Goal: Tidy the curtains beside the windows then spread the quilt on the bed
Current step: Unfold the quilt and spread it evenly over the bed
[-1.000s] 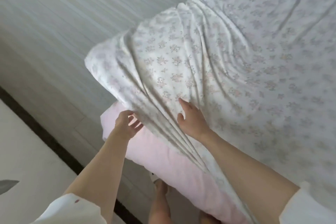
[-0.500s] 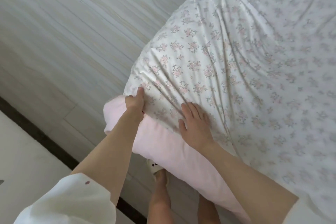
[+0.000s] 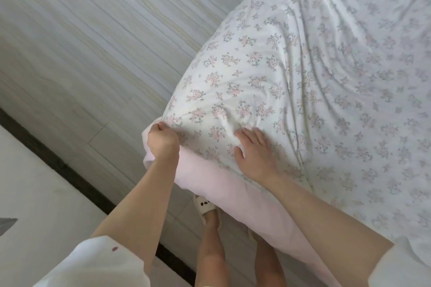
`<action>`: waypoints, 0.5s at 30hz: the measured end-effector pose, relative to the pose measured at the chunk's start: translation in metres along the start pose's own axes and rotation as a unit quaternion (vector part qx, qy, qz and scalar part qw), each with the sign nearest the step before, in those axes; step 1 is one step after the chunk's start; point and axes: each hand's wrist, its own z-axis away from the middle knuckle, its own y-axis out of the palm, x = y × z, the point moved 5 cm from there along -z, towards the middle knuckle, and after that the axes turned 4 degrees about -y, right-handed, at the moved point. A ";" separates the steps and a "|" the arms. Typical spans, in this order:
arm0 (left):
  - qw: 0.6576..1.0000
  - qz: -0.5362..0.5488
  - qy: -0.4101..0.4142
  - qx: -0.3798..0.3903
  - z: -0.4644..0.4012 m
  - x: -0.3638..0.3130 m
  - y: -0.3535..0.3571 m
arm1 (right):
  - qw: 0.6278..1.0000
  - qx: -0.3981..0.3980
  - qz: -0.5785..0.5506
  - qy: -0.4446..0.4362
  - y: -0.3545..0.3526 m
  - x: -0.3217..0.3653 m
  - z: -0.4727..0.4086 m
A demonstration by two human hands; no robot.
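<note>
While the left hand (image 3: 163, 138) clenches its grip on the corner of the floral quilt (image 3: 291, 81), the right hand (image 3: 253, 154) lies flat and released on it. Billowing a second ago, the quilt now lies settled over the pink bed (image 3: 210, 182) corner, nearly spread. No containers are visible.
</note>
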 end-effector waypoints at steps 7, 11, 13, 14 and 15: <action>0.975 0.120 -0.179 -0.044 -0.016 0.028 -0.025 | 0.994 -0.093 0.051 -0.003 -0.016 -0.012 0.004; 0.989 0.002 -0.143 0.025 -0.040 0.033 -0.019 | 0.995 -0.057 0.076 -0.009 -0.010 -0.019 0.003; 0.988 -0.078 -0.129 -0.016 -0.048 0.030 -0.024 | 0.990 -0.111 0.092 -0.003 -0.018 -0.025 0.004; 0.989 -0.119 -0.084 -0.038 -0.046 0.021 -0.025 | 0.984 -0.152 0.094 0.003 -0.025 -0.026 0.003; 0.988 -0.143 -0.023 -0.049 -0.038 0.009 -0.020 | 0.979 -0.185 0.088 0.007 -0.033 -0.028 0.003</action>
